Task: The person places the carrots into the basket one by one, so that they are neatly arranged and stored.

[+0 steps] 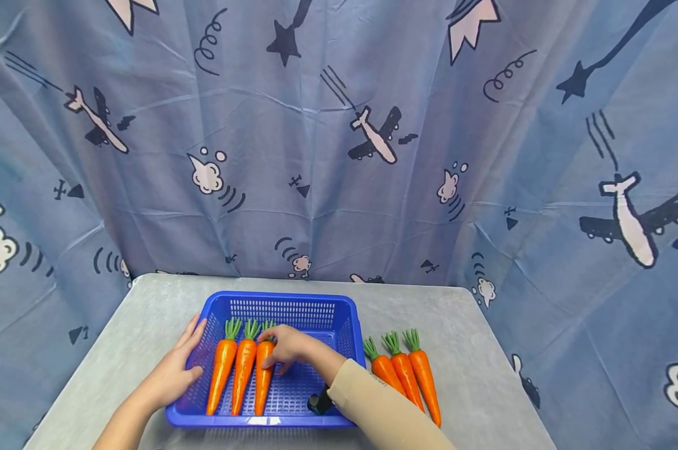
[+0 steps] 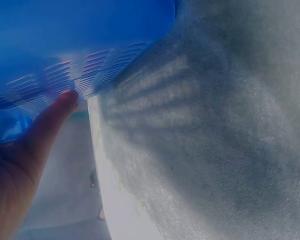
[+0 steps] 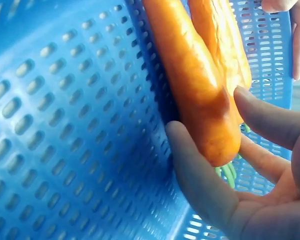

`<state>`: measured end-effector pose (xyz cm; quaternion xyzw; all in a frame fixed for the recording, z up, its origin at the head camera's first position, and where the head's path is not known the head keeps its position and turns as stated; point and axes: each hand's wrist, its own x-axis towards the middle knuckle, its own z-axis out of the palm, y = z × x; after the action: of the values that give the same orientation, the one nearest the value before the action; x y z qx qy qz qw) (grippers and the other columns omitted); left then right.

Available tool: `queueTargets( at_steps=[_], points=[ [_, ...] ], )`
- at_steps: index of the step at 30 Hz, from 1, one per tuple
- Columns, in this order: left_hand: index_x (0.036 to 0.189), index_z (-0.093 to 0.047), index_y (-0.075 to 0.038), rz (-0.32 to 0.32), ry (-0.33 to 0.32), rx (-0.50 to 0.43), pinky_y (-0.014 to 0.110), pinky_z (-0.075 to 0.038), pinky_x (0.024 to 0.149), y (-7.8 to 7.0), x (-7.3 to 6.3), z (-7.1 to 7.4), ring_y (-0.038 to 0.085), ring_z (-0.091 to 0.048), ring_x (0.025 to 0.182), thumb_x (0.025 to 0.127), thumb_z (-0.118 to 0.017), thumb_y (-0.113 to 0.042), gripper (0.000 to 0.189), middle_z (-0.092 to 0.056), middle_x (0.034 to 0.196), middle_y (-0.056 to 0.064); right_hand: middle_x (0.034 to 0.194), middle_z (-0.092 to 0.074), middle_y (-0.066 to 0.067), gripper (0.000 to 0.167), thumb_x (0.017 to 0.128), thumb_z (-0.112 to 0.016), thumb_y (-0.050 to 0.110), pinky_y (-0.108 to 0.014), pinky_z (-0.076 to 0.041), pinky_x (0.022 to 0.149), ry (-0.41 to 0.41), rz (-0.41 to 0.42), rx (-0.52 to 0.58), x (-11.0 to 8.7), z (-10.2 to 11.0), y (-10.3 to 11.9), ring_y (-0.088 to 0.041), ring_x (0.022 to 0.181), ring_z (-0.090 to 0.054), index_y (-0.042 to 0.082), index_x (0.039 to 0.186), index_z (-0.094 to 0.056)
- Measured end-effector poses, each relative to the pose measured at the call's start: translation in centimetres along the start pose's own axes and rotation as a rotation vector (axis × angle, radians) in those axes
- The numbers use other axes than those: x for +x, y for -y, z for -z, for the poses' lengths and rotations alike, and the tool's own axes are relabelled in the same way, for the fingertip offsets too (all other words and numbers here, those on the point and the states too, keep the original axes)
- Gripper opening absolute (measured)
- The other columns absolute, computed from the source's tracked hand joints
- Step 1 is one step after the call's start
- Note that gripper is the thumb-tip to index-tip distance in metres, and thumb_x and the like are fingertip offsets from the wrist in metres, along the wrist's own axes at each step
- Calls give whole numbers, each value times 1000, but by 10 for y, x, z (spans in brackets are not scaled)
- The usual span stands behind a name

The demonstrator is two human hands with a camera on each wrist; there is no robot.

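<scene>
Three orange carrots with green tops lie side by side in a blue plastic basket (image 1: 310, 422). My right hand (image 1: 290, 345) reaches into the basket and holds the rightmost carrot (image 1: 264, 381) near its leafy end. In the right wrist view, thumb and fingers sit on either side of that carrot (image 3: 200, 110). The middle carrot (image 1: 243, 375) and the left carrot (image 1: 222, 375) lie just left of it. My left hand (image 1: 172, 372) rests against the basket's left side with fingers extended. Its thumb (image 2: 60, 107) touches the slotted wall in the left wrist view.
Three more carrots (image 1: 406, 375) lie together on the grey table (image 1: 473, 375) right of the basket, partly behind my right sleeve (image 1: 383, 400). A small black device (image 1: 319, 402) is at my right wrist. A blue patterned curtain (image 1: 316, 156) hangs behind the table.
</scene>
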<state>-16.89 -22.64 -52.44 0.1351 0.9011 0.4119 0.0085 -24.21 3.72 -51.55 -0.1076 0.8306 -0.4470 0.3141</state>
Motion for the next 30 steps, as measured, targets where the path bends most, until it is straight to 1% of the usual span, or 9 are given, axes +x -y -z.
queueTargets(
  at_steps=[5, 8, 11, 13, 17, 23, 25, 30],
  points=[
    [159, -24, -1, 2, 8, 6, 74, -24, 110, -1, 2, 0, 58, -19, 146, 78, -65, 6, 91, -8, 168, 23, 114, -60, -18, 54, 79, -78, -6, -52, -61, 66, -26, -4, 22, -4, 7, 2, -30, 84, -69, 6, 130, -65],
    [159, -24, 0, -6, 6, 8, 73, -24, 110, -1, 2, -1, 58, -20, 146, 78, -65, 6, 91, -8, 168, 23, 123, -59, -22, 53, 80, -79, -5, -53, -60, 68, -33, 2, 39, -7, 14, 4, -33, 87, -69, 6, 129, -65],
    [159, -25, 1, -12, 4, 6, 73, -25, 109, -2, 1, -1, 58, -20, 146, 77, -65, 6, 91, -8, 168, 22, 132, -56, -26, 53, 80, -79, -4, -54, -60, 71, -34, 9, 56, -12, 20, 6, -36, 91, -69, 7, 130, -64],
    [159, -24, 0, -9, 5, 4, 73, -24, 109, -2, 0, -1, 58, -19, 146, 78, -65, 6, 91, -7, 168, 22, 135, -55, -26, 54, 81, -79, -4, -54, -60, 74, -40, 17, 60, -16, 24, 9, -36, 93, -69, 8, 131, -63],
    [159, -24, -1, -9, 2, -2, 74, -24, 109, -2, -1, -1, 58, -19, 146, 78, -65, 6, 92, -7, 169, 21, 138, -55, -24, 55, 81, -80, -1, -51, -61, 76, -63, 48, 63, -25, 33, 13, -33, 96, -69, 10, 132, -63],
    [159, -24, -2, -10, 3, 2, 74, -25, 108, 0, -1, -2, 58, -20, 146, 78, -65, 5, 92, -8, 169, 21, 139, -55, -22, 49, 82, -80, 2, -51, -61, 78, -78, 87, 114, -40, 44, 19, -29, 97, -70, 15, 127, -66],
    [159, -24, -2, -9, 6, -1, 74, -25, 108, 0, -1, -2, 58, -19, 146, 78, -66, 5, 92, -7, 169, 20, 140, -55, -22, 48, 82, -80, 3, -50, -60, 79, -83, 104, 118, -45, 47, 18, -28, 99, -69, 16, 126, -66],
    [159, -25, -1, -11, 5, -10, 75, -24, 108, 0, -1, -2, 59, -19, 146, 78, -66, 6, 91, -8, 168, 22, 139, -58, -18, 49, 81, -82, 7, -43, -62, 76, -99, 144, 99, -58, 53, 17, -27, 109, -65, 18, 126, -67]
  ],
)
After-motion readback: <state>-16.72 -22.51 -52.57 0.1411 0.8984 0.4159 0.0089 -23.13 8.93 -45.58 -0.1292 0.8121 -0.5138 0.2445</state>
